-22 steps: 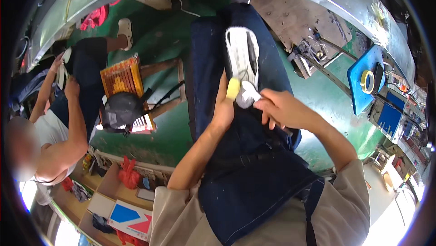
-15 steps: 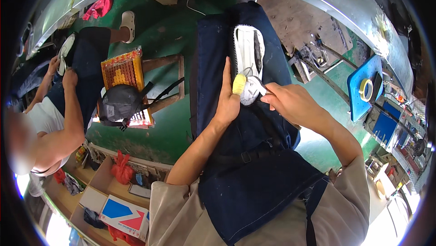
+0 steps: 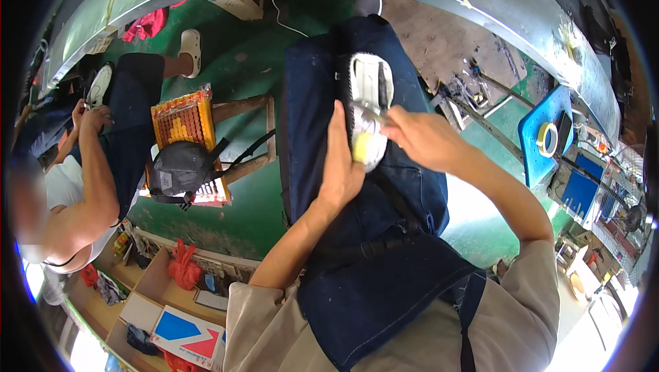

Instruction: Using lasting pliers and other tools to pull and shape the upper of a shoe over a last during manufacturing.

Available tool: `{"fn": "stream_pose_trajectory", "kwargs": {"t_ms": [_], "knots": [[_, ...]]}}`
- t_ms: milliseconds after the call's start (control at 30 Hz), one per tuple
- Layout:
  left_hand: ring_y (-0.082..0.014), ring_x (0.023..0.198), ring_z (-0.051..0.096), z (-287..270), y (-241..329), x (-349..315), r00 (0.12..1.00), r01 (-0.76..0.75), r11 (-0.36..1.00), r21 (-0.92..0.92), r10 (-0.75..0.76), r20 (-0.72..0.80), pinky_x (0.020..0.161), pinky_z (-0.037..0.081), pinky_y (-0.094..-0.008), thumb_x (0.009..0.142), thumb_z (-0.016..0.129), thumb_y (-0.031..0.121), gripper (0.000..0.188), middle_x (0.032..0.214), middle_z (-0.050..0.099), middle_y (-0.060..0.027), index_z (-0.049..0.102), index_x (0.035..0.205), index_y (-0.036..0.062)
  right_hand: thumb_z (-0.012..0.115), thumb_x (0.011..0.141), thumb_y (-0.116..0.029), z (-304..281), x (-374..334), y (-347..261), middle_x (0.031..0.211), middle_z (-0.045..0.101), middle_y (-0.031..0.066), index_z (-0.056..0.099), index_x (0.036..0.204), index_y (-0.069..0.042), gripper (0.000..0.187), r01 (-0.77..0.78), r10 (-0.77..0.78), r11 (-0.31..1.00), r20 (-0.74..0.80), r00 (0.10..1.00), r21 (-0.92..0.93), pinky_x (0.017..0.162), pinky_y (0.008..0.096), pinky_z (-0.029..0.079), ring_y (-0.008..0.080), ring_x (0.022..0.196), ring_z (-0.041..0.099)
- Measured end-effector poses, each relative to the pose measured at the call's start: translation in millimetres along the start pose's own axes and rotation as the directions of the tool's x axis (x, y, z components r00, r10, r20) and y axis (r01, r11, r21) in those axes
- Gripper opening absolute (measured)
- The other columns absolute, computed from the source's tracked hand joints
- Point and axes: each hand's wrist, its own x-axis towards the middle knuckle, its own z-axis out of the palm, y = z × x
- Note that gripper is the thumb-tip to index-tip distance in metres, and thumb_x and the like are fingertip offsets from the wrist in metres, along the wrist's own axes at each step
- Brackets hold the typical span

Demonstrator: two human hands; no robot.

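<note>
- One white shoe (image 3: 371, 80) lies on the lap, on the dark blue apron (image 3: 309, 125). It is near the far edge, at the knees, and closer to the apron's right edge than its left.
- The shoe is long and thin. Its long way runs from the person's belly side out to the knees, almost straight.
- From the left hand (image 3: 341, 166), the shoe is just to the right and a bit farther out. From the right hand (image 3: 419, 137), it is to the left and a bit farther out.
- The left hand is nearer: it lies right along the shoe. Its fingers are straight and close together on the left side, and the thumb side presses the near end, so it has hold of the shoe.
- One yellow wrap (image 3: 361, 147) sits by that thumb; it looks worn on it.
- The right hand is curled up, with its fingertips pinched together at the shoe's right side. It pinches a small grey thing (image 3: 371, 108) that crosses the shoe's middle. That is too blurry to name.
- Counting the rest: one co-worker at the left with one more white shoe (image 3: 100, 85), one black bag (image 3: 182, 169) on one beaded mat (image 3: 168, 118), one blue board (image 3: 542, 112) at the right, and one tape roll (image 3: 539, 140) on it.
</note>
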Motion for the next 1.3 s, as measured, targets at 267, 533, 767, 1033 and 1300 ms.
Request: {"fn": "stream_pose_trajectory", "kwargs": {"t_ms": [267,533,767,1033,1300], "knots": [[-0.0317,0.139,0.045,-0.9,-36.6,57.5,0.984,0.016,0.978,-0.207,-0.053,-0.170,0.118,0.031,-0.0340,0.079,0.035,-0.018,0.077,0.142,0.052,-0.0192,0.050,0.151,0.0054,0.057,0.097,-0.010,-25.3,28.1,1.5,0.080,0.068,0.0246,0.052,0.102,0.007,0.019,0.113,-0.131,0.975,-0.084,0.988,-0.189,0.066,0.0512,0.053,0.0435,0.077,0.069],[-0.0220,0.153,0.032,-2.6,-27.4,61.2,0.990,0.127,0.668,-0.733,-0.136,0.047,0.126,0.024,-0.0351,0.109,0.033,0.009,0.055,0.169,0.029,-0.0084,0.027,0.164,0.0083,0.059,0.089,-0.006,-28.5,23.9,-5.4,0.069,0.067,0.0215,0.055,0.100,0.010,0.020,-0.022,-0.005,0.962,-0.098,0.995,-0.272,0.057,0.0462,0.054,0.0384,0.068,0.071],[-0.0252,0.151,0.035,-8.6,-19.4,70.3,0.950,0.280,0.331,-0.901,-0.231,0.210,0.125,0.028,-0.0406,0.110,0.040,0.026,0.059,0.168,0.030,-0.0063,0.023,0.166,0.0163,0.059,0.099,-0.018,7.6,41.6,-9.2,0.068,0.068,0.0193,0.054,0.101,0.005,0.024,-0.063,0.050,0.993,-0.120,0.992,-0.103,0.055,0.0458,0.054,0.0364,0.065,0.071],[-0.0241,0.153,0.033,-5.2,-15.4,81.9,0.969,0.223,0.687,-0.692,-0.234,0.080,0.125,0.026,-0.0382,0.107,0.041,0.008,0.059,0.169,0.029,-0.0078,0.028,0.164,0.0109,0.056,0.104,-0.026,31.0,36.9,-25.0,0.074,0.068,0.0204,0.051,0.099,0.001,0.028,-0.248,0.317,0.929,-0.244,0.917,0.274,0.062,0.0515,0.053,0.0403,0.070,0.069],[-0.0242,0.145,0.042,5.9,-16.5,75.4,0.998,0.013,0.852,-0.524,-0.040,-0.041,0.122,0.029,-0.0351,0.078,0.034,-0.016,0.086,0.157,0.043,-0.0140,0.028,0.162,0.0046,0.056,0.104,-0.033,-8.3,24.8,-1.6,0.083,0.070,0.0185,0.052,0.107,-0.001,0.032,-0.141,0.154,0.986,-0.174,0.973,0.084,0.059,0.0496,0.052,0.0399,0.073,0.069]]}}
